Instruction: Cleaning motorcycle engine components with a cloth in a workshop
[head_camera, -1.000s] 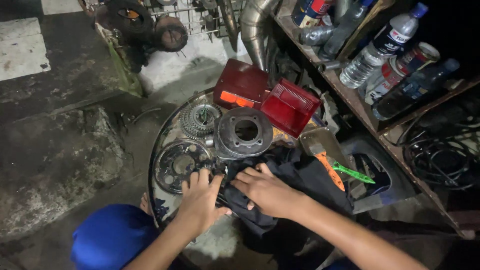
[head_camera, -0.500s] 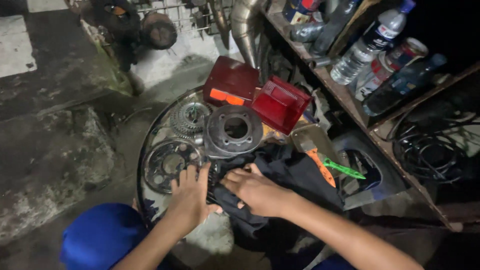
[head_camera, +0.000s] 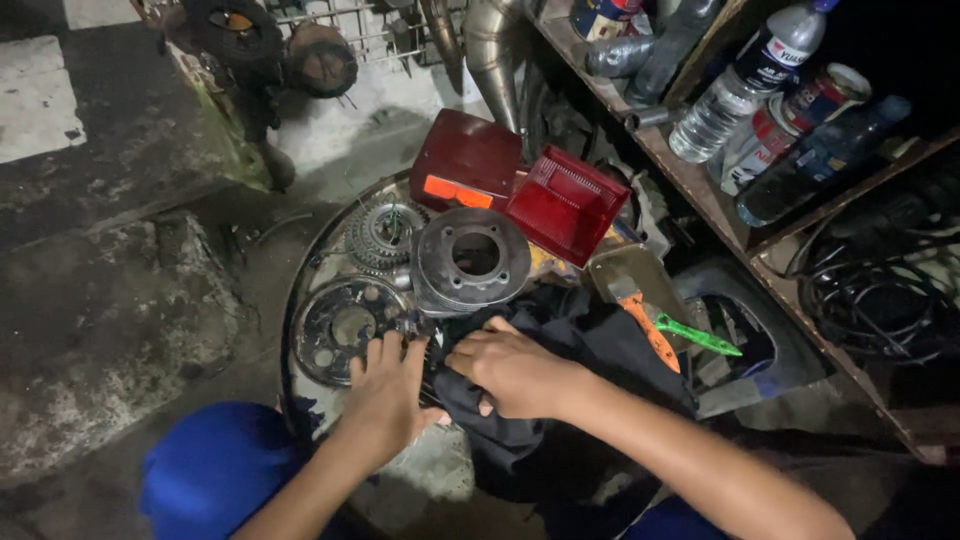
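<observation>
Black crumpled cloth (head_camera: 590, 350) lies on the round tray, running right from both hands. The right hand (head_camera: 515, 372) clamps its near fold; the left hand (head_camera: 390, 385), fingers curled together, presses just beside, below the grey metal cylinder (head_camera: 470, 260).

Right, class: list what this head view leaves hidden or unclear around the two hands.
- Small part under the left hand: covered by its fingers.
- Right hand grip: fingertips buried in crumpled black cloth.
- Round grey metal hub: lower edge hidden by the cloth.
- Clear plastic bottle: cap cut off by the top edge.
</observation>
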